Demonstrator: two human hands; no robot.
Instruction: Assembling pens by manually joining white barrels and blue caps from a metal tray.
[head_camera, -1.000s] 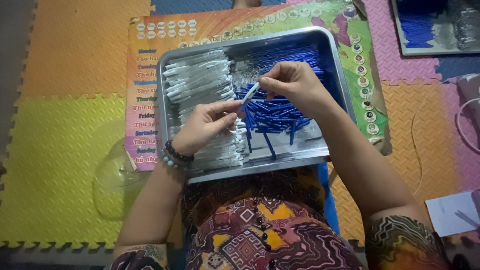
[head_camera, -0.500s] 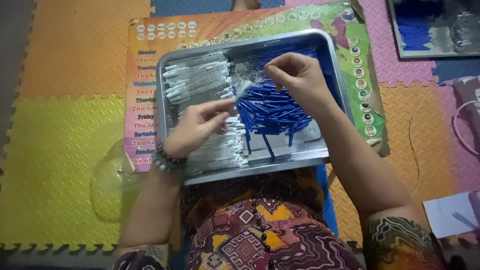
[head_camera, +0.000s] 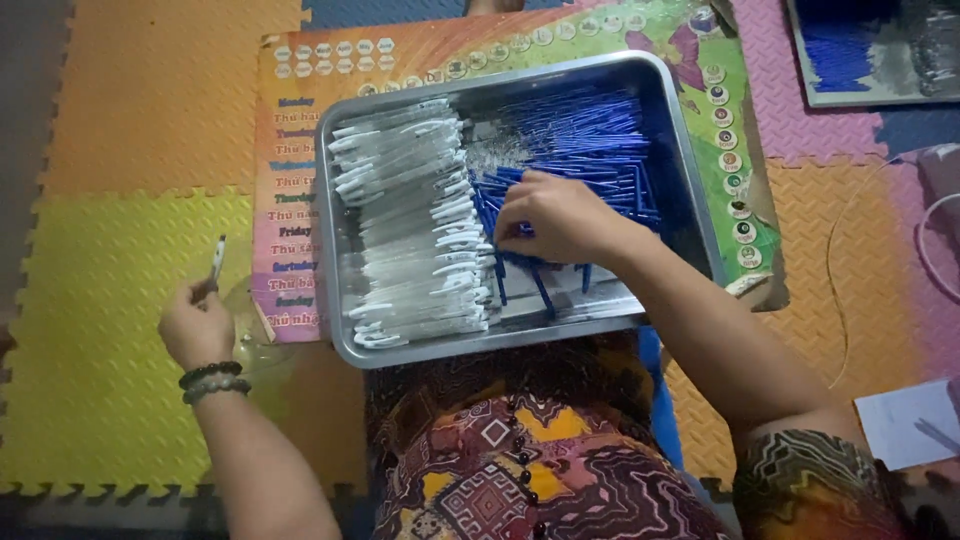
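right hand (head_camera: 560, 220) fingertips buried in blue sticks (head_camera: 590, 150) inside the tray (head_camera: 700, 200), grip unreadable. second tray (head_camera: 880, 50) cut off at the top-right corner. paper (head_camera: 915, 420) right of tray clipped by the edge.

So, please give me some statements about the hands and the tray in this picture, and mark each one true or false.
1. The left hand holds a pen-like piece out over the yellow mat. True.
2. The right hand rests on the pink mat. False: it is inside the metal tray, on the blue tubes.
3. The clear barrels fill the tray's left part. True.
4. The tray is round and made of wood. False: it is rectangular and metal.
5. The left wrist wears bead bracelets. True.
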